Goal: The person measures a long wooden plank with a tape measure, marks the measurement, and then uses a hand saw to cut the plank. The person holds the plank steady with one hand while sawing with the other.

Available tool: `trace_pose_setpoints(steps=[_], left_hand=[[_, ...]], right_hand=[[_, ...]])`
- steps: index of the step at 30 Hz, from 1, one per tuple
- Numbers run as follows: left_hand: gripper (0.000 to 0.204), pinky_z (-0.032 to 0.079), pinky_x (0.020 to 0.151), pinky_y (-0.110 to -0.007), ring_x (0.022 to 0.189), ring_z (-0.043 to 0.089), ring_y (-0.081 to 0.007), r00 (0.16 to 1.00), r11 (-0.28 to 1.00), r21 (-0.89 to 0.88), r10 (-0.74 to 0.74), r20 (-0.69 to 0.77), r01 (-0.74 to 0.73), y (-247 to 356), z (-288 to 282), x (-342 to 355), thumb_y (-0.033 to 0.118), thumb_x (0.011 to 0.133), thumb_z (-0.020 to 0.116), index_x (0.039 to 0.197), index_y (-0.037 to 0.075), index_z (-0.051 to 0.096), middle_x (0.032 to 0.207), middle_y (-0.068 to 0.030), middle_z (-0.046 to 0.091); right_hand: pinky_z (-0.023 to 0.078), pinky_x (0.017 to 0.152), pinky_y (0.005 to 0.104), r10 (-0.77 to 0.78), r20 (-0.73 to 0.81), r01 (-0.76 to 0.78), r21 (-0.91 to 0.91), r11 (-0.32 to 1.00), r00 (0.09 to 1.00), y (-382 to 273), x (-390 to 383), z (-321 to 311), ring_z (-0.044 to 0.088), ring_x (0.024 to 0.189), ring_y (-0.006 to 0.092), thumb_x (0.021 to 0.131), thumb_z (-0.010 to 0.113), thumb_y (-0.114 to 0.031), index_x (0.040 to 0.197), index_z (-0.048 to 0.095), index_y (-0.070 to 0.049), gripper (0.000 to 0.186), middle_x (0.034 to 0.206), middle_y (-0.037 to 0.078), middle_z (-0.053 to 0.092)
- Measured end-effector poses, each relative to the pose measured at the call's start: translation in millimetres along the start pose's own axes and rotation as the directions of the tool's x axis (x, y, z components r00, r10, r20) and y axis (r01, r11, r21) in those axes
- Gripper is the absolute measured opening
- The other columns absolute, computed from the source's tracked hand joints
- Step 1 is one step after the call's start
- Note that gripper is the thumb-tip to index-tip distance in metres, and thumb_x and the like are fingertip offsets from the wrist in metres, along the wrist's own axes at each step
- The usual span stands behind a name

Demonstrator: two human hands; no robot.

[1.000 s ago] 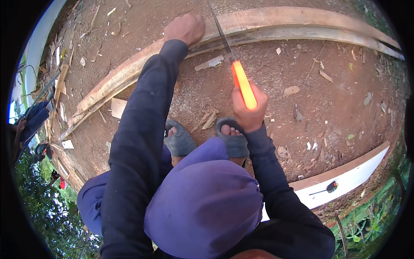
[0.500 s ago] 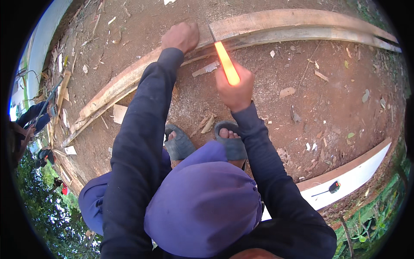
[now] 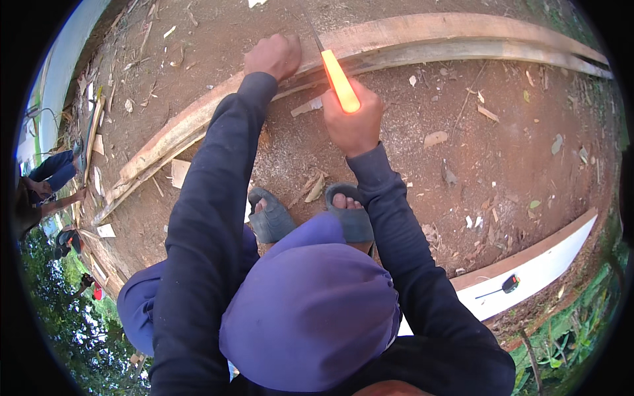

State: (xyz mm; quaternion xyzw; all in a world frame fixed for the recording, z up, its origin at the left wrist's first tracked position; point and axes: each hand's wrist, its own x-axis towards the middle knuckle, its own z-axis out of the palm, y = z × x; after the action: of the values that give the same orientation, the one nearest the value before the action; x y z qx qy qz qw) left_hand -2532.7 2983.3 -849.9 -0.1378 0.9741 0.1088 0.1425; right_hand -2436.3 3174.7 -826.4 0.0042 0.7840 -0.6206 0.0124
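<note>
Right hand (image 3: 355, 122): fist closed around the orange handle of a knife (image 3: 339, 80).
Knife: blade tip meets the long wooden plank (image 3: 422, 39).
Left hand (image 3: 273, 56): pressed palm-down on the plank, just left of the blade.
Plank: on red dirt (image 3: 515, 152), ahead of grey sandals (image 3: 350, 218).
White board (image 3: 541, 264): well behind the plank, near the person's right side.

Soft, even daylight falls on the ground in front of me, with no hard shadows. The orange knife handle (image 3: 341, 82) glows almost overexposed. The plank (image 3: 422, 39) bends near the dark round rim, where detail seems slightly blurred.
</note>
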Motion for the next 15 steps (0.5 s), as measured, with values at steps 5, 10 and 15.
trace_pose_setpoints(steps=[5,10,15], left_hand=[[0.055,0.049,0.098,-0.055,0.104,0.065,-0.0506,0.998,0.998,-0.018,-0.052,0.032,0.052,6,-9,-10,0.037,0.099,0.035,0.107,-0.004,0.07,0.111,-0.0317,0.069],[0.047,0.051,0.092,-0.057,0.101,0.066,-0.0488,0.998,0.997,0.067,0.044,-0.04,-0.042,12,0,-16,0.033,0.099,0.036,0.099,0.001,0.07,0.107,-0.0287,0.07],[0.03,0.053,0.076,-0.058,0.089,0.068,-0.0443,0.958,0.966,0.161,0.228,-0.172,-0.201,-3,17,-25,0.027,0.097,0.043,0.088,0.005,0.062,0.091,-0.0221,0.07]], right_hand=[[0.056,0.057,0.0374,0.067,0.006,-0.067,-0.023,0.997,0.998,0,-141,-80,0.072,0.062,0.0263,0.079,0.067,-0.004,0.089,0.069,0.005,0.013,0.066,0.015,0.065],[0.048,0.051,0.0411,-0.014,0.079,0.023,-0.112,0.993,0.997,-6,-47,-38,0.063,0.052,0.0331,0.079,0.066,-0.006,0.074,0.061,0.001,0.011,0.061,0.018,0.06],[0.044,0.047,0.041,0.092,0.044,-0.092,0.0,0.996,0.995,-19,-34,-27,0.061,0.049,0.0316,0.081,0.068,-0.009,0.07,0.054,-0.001,0.019,0.055,0.016,0.053]])
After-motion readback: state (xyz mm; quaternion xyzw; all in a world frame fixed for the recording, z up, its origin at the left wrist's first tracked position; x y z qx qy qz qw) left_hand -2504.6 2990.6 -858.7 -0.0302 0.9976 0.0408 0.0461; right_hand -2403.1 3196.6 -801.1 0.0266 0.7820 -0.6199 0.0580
